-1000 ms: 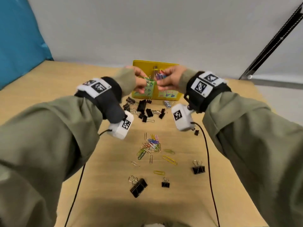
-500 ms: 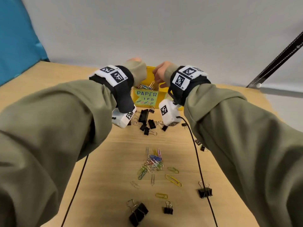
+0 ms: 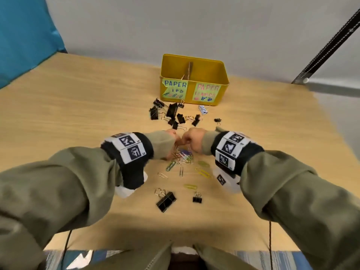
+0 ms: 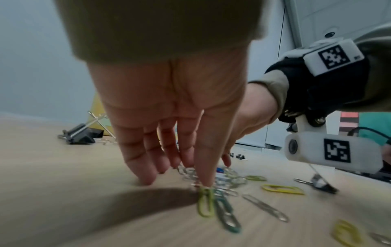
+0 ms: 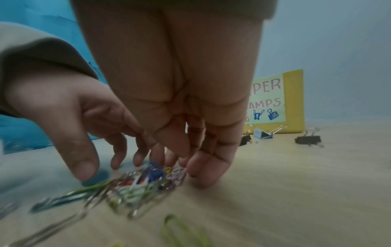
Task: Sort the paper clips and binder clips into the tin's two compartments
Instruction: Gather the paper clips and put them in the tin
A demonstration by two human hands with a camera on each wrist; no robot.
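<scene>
A yellow tin (image 3: 194,80) with a middle divider stands at the table's far side; its left label reads PAPER, its right one PAPER CLAMPS (image 5: 268,102). A pile of coloured paper clips (image 3: 184,155) lies mid-table. My left hand (image 3: 171,141) reaches down at its left side, fingers (image 4: 146,170) straight and tips on the table and clips (image 4: 222,178). My right hand (image 3: 191,141) comes down at its far right side, fingertips (image 5: 203,173) on the table against the clips (image 5: 146,182). Neither hand visibly holds anything. Black binder clips (image 3: 173,114) lie in front of the tin.
A large black binder clip (image 3: 165,201) and a small one (image 3: 197,198) lie nearer to me. Loose yellow paper clips (image 3: 203,172) lie right of the pile. A pale blue binder clip (image 3: 202,110) sits by the tin. Wrist-camera cables run off the table's near edge.
Both hands have come back from above the tin and dropped onto the paper clip pile in the middle of the table. The tin stands uncovered.
</scene>
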